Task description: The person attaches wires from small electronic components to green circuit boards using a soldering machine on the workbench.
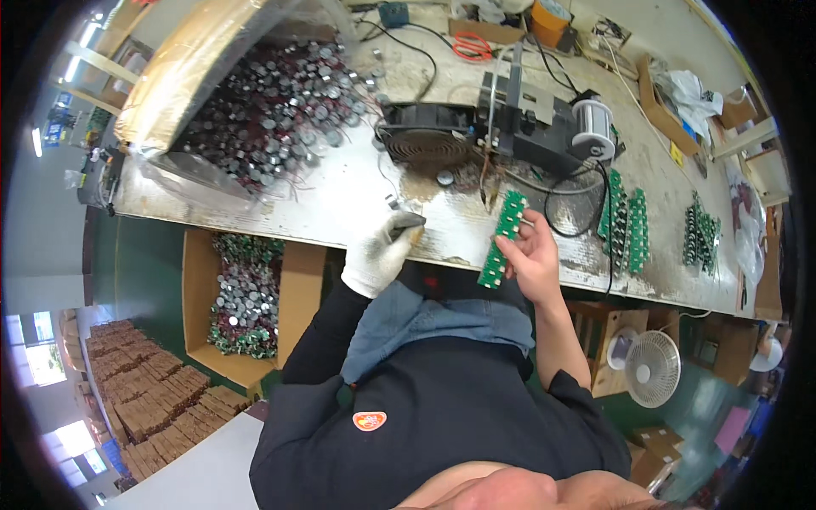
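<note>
My right hand (533, 257), bare, grips a long green circuit board strip (503, 238) between thumb and fingers. The strip stands nearly upright in the picture, over the front edge of the bench, with pale small parts along it. My left hand (379, 253) wears a white glove with dark grey fingertips. Its thumb and fingers are pinched together at the bench edge; what they hold, if anything, I cannot make out. Just beyond those fingertips is a small silver round component (392, 202). A soldering machine (535, 119) with a solder wire spool (592, 127) stands beyond the strip.
A big heap of silver wired components (272, 110) covers the bench at left. A black fan (427, 133) sits behind my left hand. More green boards (637, 229) lie at right. Below the bench are a filled cardboard box (198, 297) and a white fan (652, 369).
</note>
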Available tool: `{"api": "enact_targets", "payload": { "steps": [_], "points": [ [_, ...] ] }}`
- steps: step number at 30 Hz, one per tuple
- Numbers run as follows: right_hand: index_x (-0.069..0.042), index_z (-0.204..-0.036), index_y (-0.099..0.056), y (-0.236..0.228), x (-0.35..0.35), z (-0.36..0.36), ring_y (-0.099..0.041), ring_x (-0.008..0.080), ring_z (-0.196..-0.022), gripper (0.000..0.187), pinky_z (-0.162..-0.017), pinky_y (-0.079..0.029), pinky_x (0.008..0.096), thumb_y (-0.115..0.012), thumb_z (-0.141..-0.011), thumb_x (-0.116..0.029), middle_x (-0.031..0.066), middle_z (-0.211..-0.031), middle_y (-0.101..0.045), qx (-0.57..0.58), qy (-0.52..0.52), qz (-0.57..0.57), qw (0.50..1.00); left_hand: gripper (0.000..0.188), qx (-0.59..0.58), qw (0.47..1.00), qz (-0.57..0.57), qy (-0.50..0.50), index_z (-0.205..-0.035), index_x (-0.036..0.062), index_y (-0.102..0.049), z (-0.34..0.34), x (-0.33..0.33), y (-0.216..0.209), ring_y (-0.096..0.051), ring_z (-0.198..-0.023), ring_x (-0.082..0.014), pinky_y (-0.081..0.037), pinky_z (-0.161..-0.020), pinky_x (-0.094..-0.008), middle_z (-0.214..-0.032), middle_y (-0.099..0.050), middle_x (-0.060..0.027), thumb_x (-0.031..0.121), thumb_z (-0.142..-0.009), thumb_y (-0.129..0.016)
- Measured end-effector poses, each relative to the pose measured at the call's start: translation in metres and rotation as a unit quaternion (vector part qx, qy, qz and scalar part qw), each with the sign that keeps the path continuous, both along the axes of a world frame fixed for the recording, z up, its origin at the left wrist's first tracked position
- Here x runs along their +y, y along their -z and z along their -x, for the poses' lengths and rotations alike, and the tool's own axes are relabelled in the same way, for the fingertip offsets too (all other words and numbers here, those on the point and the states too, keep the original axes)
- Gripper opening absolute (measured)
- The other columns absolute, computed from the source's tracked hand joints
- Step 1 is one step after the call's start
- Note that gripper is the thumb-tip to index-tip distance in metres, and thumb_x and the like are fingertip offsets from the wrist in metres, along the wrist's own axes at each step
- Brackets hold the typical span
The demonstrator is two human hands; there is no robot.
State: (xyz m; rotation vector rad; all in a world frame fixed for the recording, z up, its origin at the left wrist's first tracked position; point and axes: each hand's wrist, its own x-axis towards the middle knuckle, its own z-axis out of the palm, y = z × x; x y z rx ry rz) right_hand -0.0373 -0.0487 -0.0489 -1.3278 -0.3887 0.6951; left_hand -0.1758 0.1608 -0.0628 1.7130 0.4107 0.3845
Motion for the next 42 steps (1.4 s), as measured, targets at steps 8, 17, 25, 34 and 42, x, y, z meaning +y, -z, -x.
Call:
{"api": "enact_targets", "payload": {
  "steps": [8,17,25,34,42],
  "points": [
    [0.002,-0.123,-0.036,0.000,-0.006,-0.002,-0.057,0.0071,-0.063,0.045,-0.044,-0.041,0.0178,-0.061,-0.086,0.002,0.0111,-0.101,-0.059,0.028,-0.001,-0.002,1.000,0.020,0.003,0.976,0.215,-0.024,-0.105,-0.0058,-0.059,-0.015,-0.029,-0.013,-0.063,-0.087,-0.0142,-0.051,-0.077,-0.0247,-0.091,-0.065,-0.0094,0.004,-0.088,-0.062],
    [0.002,-0.129,-0.036,-0.004,-0.010,-0.003,-0.061,0.0103,-0.069,0.051,-0.049,-0.047,0.0200,-0.061,-0.085,0.004,0.0124,-0.099,-0.059,0.066,-0.011,-0.006,0.998,0.014,0.018,0.997,-0.070,0.009,-0.093,-0.0021,-0.067,-0.037,-0.039,-0.020,-0.062,-0.071,-0.0206,-0.047,-0.065,-0.0289,-0.080,-0.064,-0.0121,0.008,-0.083,-0.065],
    [0.003,-0.129,-0.037,-0.007,-0.008,0.001,-0.062,0.0091,-0.071,0.050,-0.053,-0.048,0.0200,-0.061,-0.086,0.004,0.0109,-0.101,-0.061,0.085,-0.048,0.011,0.995,0.018,0.116,0.989,0.090,-0.001,-0.091,-0.0037,-0.064,-0.047,-0.046,-0.029,-0.058,-0.066,-0.0136,-0.045,-0.060,-0.0263,-0.078,-0.059,-0.0076,0.014,-0.088,-0.063],
    [0.003,-0.128,-0.037,-0.011,-0.007,0.003,-0.062,0.0083,-0.071,0.048,-0.053,-0.048,0.0195,-0.061,-0.086,0.003,0.0102,-0.104,-0.060,0.055,-0.061,0.036,0.996,0.018,0.106,0.970,0.219,0.002,-0.088,-0.0035,-0.064,-0.058,-0.051,-0.028,-0.057,-0.067,-0.0086,-0.046,-0.061,-0.0239,-0.076,-0.063,-0.0061,0.014,-0.088,-0.061],
    [0.003,-0.128,-0.037,-0.009,-0.006,0.006,-0.061,0.0074,-0.072,0.047,-0.053,-0.047,0.0191,-0.060,-0.086,0.003,0.0101,-0.104,-0.060,0.059,-0.048,0.023,0.997,0.017,0.108,0.983,0.149,0.012,-0.083,-0.0045,-0.064,-0.058,-0.050,-0.027,-0.057,-0.066,-0.0089,-0.045,-0.059,-0.0246,-0.072,-0.063,-0.0058,0.012,-0.085,-0.063]
  ]
}}
